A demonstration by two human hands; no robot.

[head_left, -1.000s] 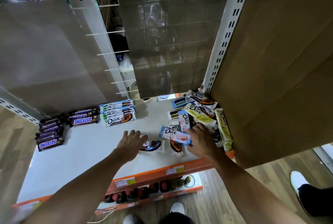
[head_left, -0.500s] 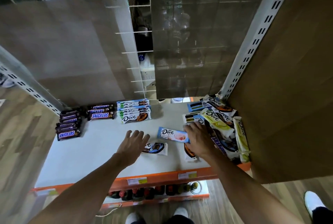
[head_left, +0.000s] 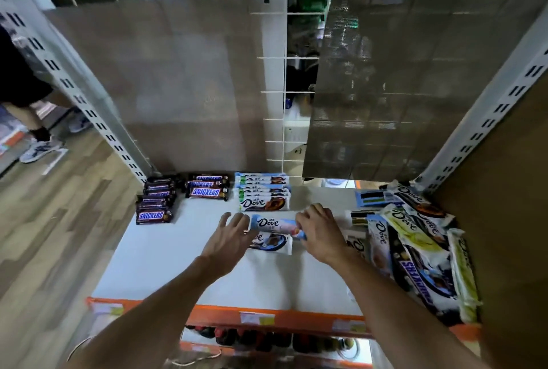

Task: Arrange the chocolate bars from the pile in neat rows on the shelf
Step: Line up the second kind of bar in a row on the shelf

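The right hand [head_left: 321,232] pinches the right end of a pale-blue Dove bar [head_left: 271,224], fingers curled over the wrapper, and holds it level just above the shelf [head_left: 166,253]. The left hand [head_left: 229,239] is open with its fingers straight and spread, at nine o'clock from the bar, right at its left end. I cannot tell whether it touches the wrapper. At six o'clock from the held bar, partly under it, a white Dove bar [head_left: 272,245] lies alone on the shelf. At twelve o'clock a Dove row [head_left: 264,195] is stacked against the back, and from ten to nine o'clock sit two Snickers rows [head_left: 207,187], [head_left: 154,204]. The unsorted pile [head_left: 415,250] sprawls at three o'clock, along the shelf's right side. The step in hand looks like bringing one bar from the pile to its place. Its wrapper differs from the stacked row, so the next move probably calls for both hands to square it up and set it down parallel, likely starting a fresh row.
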